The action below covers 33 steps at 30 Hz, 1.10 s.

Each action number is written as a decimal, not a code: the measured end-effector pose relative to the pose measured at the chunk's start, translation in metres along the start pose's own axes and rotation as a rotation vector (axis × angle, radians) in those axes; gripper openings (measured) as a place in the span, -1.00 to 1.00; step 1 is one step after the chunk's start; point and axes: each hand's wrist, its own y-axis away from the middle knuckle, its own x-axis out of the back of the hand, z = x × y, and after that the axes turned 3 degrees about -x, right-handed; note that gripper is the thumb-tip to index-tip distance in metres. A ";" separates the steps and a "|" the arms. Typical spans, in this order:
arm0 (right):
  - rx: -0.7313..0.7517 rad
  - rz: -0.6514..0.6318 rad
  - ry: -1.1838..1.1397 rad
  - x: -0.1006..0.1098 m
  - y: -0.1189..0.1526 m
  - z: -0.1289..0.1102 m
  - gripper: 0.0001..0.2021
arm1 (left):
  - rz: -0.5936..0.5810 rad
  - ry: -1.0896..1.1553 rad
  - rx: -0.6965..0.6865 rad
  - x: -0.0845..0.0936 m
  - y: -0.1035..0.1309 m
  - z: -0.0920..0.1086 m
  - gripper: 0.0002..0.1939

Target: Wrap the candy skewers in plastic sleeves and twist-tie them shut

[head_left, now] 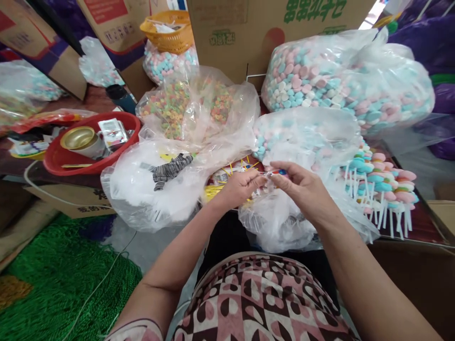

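My left hand (241, 188) and my right hand (300, 187) meet over the table in front of my body. Both are closed, fingertips pinched close together around a small piece with white, red and blue on it (279, 172), too small to name. Beneath my right hand lies a crumpled clear plastic bag (273, 222). Thin yellow sticks (213, 193) lie just left of my left hand. Farther left, a clear bag with white contents (131, 199) carries a bundle of dark grey striped strips (172, 170). Pastel candies on white sticks (386, 182) are heaped to the right.
Behind my hands stand bags of ring-shaped candies (170, 111) and pink, blue and white marshmallows (298, 71). A red basin (53, 161) holds a tin and packets. A yellow basket (177, 38) sits farther back near cardboard boxes (227, 19). Green stringy material (71, 270) covers the lower left.
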 end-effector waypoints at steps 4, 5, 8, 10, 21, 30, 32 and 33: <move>-0.061 0.118 -0.100 0.011 0.007 0.013 -0.80 | -0.073 0.087 0.040 -0.013 0.001 0.010 -0.70; -0.062 0.141 -0.124 0.014 0.010 0.017 -0.79 | -0.078 0.107 0.076 -0.015 0.002 0.012 -0.72; -0.060 0.139 -0.171 0.024 0.021 0.026 -0.64 | -0.085 0.112 0.143 -0.022 0.004 0.016 -0.71; -0.073 0.141 -0.222 0.029 0.028 0.030 -0.59 | -0.107 0.088 0.129 -0.026 0.002 0.021 -0.68; -0.069 0.367 -0.154 0.043 0.051 0.034 -0.69 | -0.123 0.200 0.224 -0.063 -0.007 0.026 -0.68; -0.029 0.295 -0.222 0.054 0.058 0.038 -0.56 | -0.197 0.328 0.332 -0.085 -0.005 0.024 -0.55; -0.004 0.315 -0.123 0.058 0.060 0.037 -0.60 | -0.249 0.353 0.330 -0.088 -0.006 0.023 -0.56; 0.018 0.327 -0.061 0.063 0.060 0.036 -0.62 | -0.245 0.337 0.314 -0.088 -0.006 0.022 -0.57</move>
